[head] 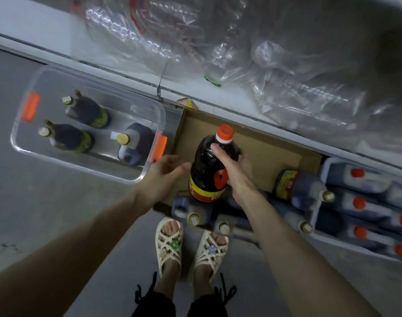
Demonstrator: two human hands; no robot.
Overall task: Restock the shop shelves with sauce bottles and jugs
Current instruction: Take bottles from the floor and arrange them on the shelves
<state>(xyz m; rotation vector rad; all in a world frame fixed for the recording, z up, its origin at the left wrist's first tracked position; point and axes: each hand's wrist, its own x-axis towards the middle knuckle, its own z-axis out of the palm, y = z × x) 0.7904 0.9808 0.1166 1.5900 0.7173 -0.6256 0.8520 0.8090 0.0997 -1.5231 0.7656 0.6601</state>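
Nearest, cream woven sandals (191, 245) on grey floor. Just ahead, gripping a large orange-capped sauce bottle (207, 165) with the right hand (235, 177), fingers curled round its shoulder, over the near edge of a cardboard box (271, 156) holding jugs (303, 186). Left hand (162, 177) just beside, fingers loosely spread. Farther left, three bottles (88, 110) in a clear plastic bin (160, 146). Beyond, clear plastic bags (287, 65) on a white shelf (218, 106).

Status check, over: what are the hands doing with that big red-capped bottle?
Right hand grips the sauce bottle over the cardboard box. Left hand open beside it. Jugs lie close by its base.
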